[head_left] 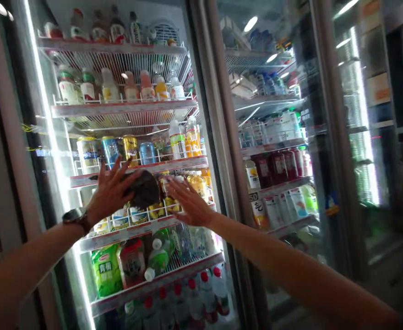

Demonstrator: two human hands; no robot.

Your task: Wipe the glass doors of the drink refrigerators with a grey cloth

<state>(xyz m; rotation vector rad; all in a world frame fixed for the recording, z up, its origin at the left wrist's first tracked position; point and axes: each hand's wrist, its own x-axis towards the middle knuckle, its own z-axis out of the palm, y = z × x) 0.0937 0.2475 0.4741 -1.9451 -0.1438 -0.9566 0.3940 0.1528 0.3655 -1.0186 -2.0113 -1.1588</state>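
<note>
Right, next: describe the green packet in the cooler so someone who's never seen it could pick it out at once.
In the brightly lit cooler section, find the shelf just above the red-capped bottles. At its left end, below the left hand, stands the green packet. Its bright green front with pale lettering sets it apart from the dark reddish container beside it.

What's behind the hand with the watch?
Behind the left hand is a shelf edge, with a blue can and gold can above. The hand and a dark shape beside it cover part of the row below; I can't see what's hidden there.
</note>
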